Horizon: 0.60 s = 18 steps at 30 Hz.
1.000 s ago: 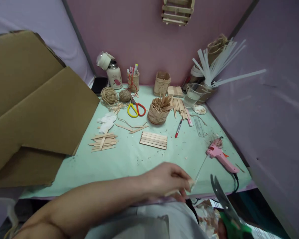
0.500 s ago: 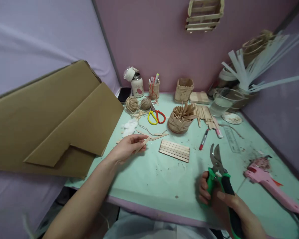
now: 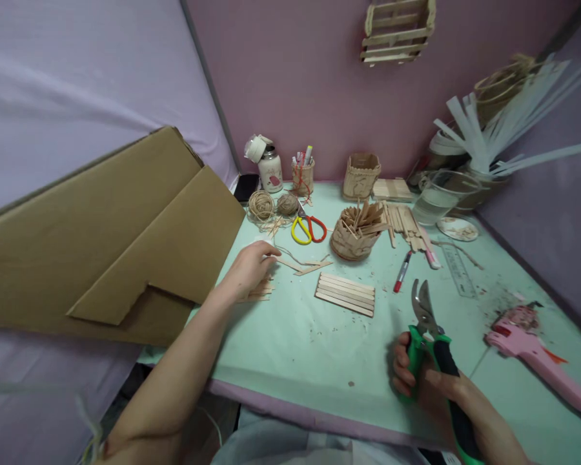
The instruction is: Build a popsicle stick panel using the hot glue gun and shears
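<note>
My left hand has its thumb and fingertips pinched at the left end of a thin wooden craft stick that lies on the table. Several more craft sticks lie under its palm. In my right hand are green-and-black pruning shears, blades pointing up and parted. Between the hands a small panel of craft sticks laid side by side rests flat. Another craft stick and a piece of twine lie just beyond my left fingertips.
A woven pot of sticks, scissors and twine balls stand or lie farther back. On the right are a red marker, a clear ruler and a pink glue gun. A large cardboard piece leans at the left.
My left hand has moved slightly left and away from me; the stick it held is no longer seen in its fingers. Sticks under the palm show now. The shears stay in my right hand.
</note>
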Tool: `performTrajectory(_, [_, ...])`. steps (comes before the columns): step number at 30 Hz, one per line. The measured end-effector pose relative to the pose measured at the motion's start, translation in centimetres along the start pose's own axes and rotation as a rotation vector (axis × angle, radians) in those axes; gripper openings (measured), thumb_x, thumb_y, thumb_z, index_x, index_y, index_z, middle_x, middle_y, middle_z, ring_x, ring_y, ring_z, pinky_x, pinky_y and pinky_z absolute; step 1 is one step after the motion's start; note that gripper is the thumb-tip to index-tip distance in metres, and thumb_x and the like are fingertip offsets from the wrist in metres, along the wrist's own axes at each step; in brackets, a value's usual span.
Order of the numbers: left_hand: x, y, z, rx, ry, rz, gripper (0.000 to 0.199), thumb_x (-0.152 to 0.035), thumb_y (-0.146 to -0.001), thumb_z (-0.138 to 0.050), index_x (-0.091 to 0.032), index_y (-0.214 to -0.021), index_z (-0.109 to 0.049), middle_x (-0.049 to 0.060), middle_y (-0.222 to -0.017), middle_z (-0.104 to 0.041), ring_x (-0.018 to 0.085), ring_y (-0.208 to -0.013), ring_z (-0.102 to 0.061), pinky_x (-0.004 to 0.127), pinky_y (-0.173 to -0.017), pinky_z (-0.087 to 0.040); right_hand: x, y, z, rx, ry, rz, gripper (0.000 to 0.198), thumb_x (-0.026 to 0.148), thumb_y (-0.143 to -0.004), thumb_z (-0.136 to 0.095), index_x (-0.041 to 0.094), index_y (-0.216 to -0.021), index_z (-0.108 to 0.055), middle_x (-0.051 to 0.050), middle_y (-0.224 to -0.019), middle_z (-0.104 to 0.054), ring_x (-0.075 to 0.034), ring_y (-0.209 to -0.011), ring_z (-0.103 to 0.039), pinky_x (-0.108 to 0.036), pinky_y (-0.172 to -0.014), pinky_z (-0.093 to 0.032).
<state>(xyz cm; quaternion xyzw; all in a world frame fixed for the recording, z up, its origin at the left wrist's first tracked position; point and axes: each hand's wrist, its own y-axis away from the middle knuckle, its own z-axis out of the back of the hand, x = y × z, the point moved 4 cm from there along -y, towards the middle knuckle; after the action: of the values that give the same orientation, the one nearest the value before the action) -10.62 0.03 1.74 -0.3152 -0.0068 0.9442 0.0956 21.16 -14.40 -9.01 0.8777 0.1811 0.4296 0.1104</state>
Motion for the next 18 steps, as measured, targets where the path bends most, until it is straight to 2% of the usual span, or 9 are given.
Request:
performTrajectory(2, [-0.8,-1.4,-1.5,0.111,-0.078,-0.113,0.021,-0.020,-0.083,-0.054,-0.018,-0.095,-0.072,0.010,-0.106,-0.068,0.024,-0.102,-0.057,0.036,-0.094,-0.040,0.0,0.0,-0.1,-0.015,-0.017,-0.002,0.040,0.034,-0.059,-0.081,0.026,-0.093,-0.061,0.000,-0.074,-0.056,-0.013,-0.053,-0.045,-0.029,-0.047,-0.037])
performTrajectory(5, [-0.8,-2.6,-3.3,0.207,-0.155,-0.141,0.016,-0.016,-0.081,-0.056,-0.018,-0.087,-0.071,0.011,-0.100,-0.066,0.025,-0.099,-0.055,0.037,-0.092,-0.038,0.0,-0.2,-0.2,-0.025,-0.046,-0.009,0.040,0.035,-0.057,-0.082,0.027,-0.090,-0.060,0.002,-0.071,-0.055,-0.012,-0.050,-0.043,-0.029,-0.046,-0.035])
performTrajectory(8, [-0.5,-2.9,-3.8,0.227,-0.158,-0.123,0.011,-0.015,-0.080,-0.057,-0.018,-0.079,-0.068,0.009,-0.093,-0.064,0.024,-0.093,-0.054,0.036,-0.086,-0.038,0.0,-0.2,-0.2,-0.013,-0.008,-0.008,0.036,0.037,-0.061,-0.078,0.028,-0.090,-0.059,0.001,-0.071,-0.054,-0.013,-0.050,-0.043,-0.030,-0.047,-0.036])
performTrajectory(12, [-1.1,-2.3,-2.7,0.168,-0.080,-0.096,0.008,-0.019,-0.082,-0.055,-0.019,-0.077,-0.061,0.006,-0.086,-0.063,0.021,-0.083,-0.053,0.032,-0.078,-0.038,0.0,-0.2,-0.2,0.002,-0.006,-0.010,0.036,0.038,-0.062,-0.078,0.028,-0.092,-0.059,0.001,-0.072,-0.054,-0.014,-0.052,-0.044,-0.030,-0.047,-0.036])
performTrajectory(15, [-3.5,-1.5,-2.2,0.146,0.206,-0.082,0.006,-0.025,-0.086,-0.054,-0.020,-0.083,-0.055,0.003,-0.084,-0.063,0.017,-0.077,-0.053,0.027,-0.069,-0.038,0.0,-0.2,-0.4,0.005,-0.036,-0.014,0.039,0.035,-0.060,-0.080,0.027,-0.092,-0.060,0.002,-0.071,-0.053,-0.012,-0.052,-0.044,-0.029,-0.047,-0.036])
performTrajectory(16, [-4.5,-1.1,-2.5,0.197,0.374,-0.065,0.008,-0.027,-0.087,-0.054,-0.020,-0.085,-0.052,0.002,-0.082,-0.063,0.015,-0.073,-0.054,0.025,-0.066,-0.038,0.0,-0.2,-0.5,0.004,-0.045,-0.015,0.040,0.034,-0.059,-0.081,0.027,-0.092,-0.060,0.002,-0.071,-0.053,-0.012,-0.052,-0.043,-0.028,-0.046,-0.036])
performTrajectory(18, [-6.7,-0.1,-4.1,0.403,0.758,0.018,0.013,-0.031,-0.089,-0.054,-0.020,-0.088,-0.047,0.000,-0.076,-0.062,0.010,-0.060,-0.052,0.022,-0.055,-0.034,0.2,-0.1,-0.8,-0.001,-0.059,-0.006,0.043,0.034,-0.057,-0.082,0.026,-0.093,-0.060,0.003,-0.072,-0.053,-0.011,-0.052,-0.043,-0.026,-0.046,-0.035])
